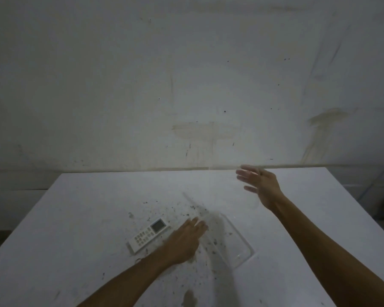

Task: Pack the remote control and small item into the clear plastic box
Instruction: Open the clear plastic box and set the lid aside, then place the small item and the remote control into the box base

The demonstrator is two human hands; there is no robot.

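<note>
We saw a white bench (75, 207), speckled with dark grit, standing against a stained pale wall (142, 74). The white remote control (149, 235) lay flat on the bench, its small screen at the far end, pointing diagonally away to the right. Our left hand (184, 238) rested palm down just to the right of the remote, fingers loosely spread and gripping nothing, its fingertips at the edge of the clear plastic box (233, 242). The box lay on the bench just right of that hand; its outline was faint and blurred, so we could only guess it lay open. Our right hand (258, 185) hovered above the far side of the bench, fingers splayed wide, empty.
</note>
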